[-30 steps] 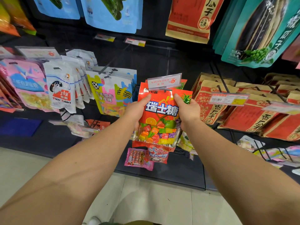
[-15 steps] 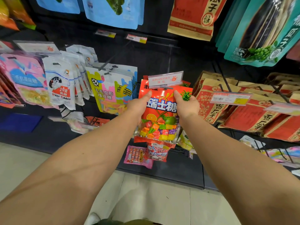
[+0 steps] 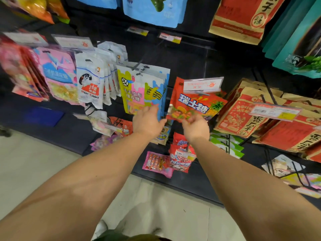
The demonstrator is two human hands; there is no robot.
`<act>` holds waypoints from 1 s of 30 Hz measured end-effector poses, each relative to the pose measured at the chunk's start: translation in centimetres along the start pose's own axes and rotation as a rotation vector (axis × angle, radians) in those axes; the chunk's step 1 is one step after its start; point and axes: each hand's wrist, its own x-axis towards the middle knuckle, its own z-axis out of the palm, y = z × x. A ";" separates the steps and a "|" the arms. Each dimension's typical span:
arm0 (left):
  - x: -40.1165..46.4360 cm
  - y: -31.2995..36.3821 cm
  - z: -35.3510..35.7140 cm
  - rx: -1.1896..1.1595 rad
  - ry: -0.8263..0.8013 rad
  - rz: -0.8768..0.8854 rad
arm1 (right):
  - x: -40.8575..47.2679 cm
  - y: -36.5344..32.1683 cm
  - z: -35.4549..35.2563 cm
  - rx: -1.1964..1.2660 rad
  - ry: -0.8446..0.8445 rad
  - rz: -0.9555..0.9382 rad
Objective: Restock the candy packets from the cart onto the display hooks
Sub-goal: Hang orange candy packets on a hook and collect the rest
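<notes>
The red candy packet (image 3: 194, 103) with blue-and-white lettering hangs tilted on the display hook, right under a clear price tag (image 3: 202, 84). My right hand (image 3: 197, 126) is below it, with blurred fingers curled on the packet's lower edge. Left of the packet's lower corner, my left hand (image 3: 147, 120) has its fingers spread and holds nothing, in front of a yellow-and-pink gummy packet (image 3: 137, 92). The cart is out of view.
White Rabbit bags (image 3: 89, 84) and pink bags (image 3: 57, 73) hang to the left. Brown-and-red seed bags (image 3: 243, 112) fill the right, with teal bags (image 3: 298, 40) above them. Small red and pink packets (image 3: 178, 159) hang lower down, above a pale tiled floor (image 3: 34, 164).
Both hands have dropped from the red packet's top corners to its lower edge. My left hand has let go. The packet now hangs tilted on the hook, and the view has shifted.
</notes>
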 end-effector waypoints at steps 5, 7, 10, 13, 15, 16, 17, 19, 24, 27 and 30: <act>-0.8 -7.3 -3.4 0.176 -0.052 -0.043 | -2.2 -6.3 5.7 -0.438 -0.283 -0.381; -1.3 -11.2 -5.4 0.195 -0.079 -0.103 | -3.6 -9.6 8.7 -0.526 -0.354 -0.490; -2.7 -18.0 -9.4 0.199 -0.055 -0.217 | -6.9 -14.9 14.3 -0.596 -0.430 -0.643; -4.5 -26.0 -13.6 0.238 -0.013 -0.326 | -11.1 -20.6 20.7 -0.624 -0.461 -0.812; -5.6 -31.6 -16.7 0.258 0.011 -0.396 | -14.3 -24.8 24.9 -0.656 -0.477 -0.915; -6.2 -34.3 -18.4 0.258 0.023 -0.429 | -16.0 -27.0 26.8 -0.669 -0.493 -0.954; -6.9 -37.0 -20.2 0.257 0.035 -0.463 | -17.8 -29.3 28.9 -0.675 -0.505 -0.993; -8.3 -42.1 -23.7 0.264 0.068 -0.529 | -21.2 -33.7 32.8 -0.663 -0.512 -1.073; -12.2 -53.5 -30.9 0.272 0.142 -0.680 | -29.5 -42.5 41.6 -0.588 -0.568 -1.199; -13.5 -58.6 -33.8 0.287 0.154 -0.768 | -32.8 -46.4 45.8 -0.590 -0.615 -1.244; -13.4 -63.2 -35.8 0.283 0.182 -0.815 | -34.6 -49.9 49.8 -0.579 -0.661 -1.294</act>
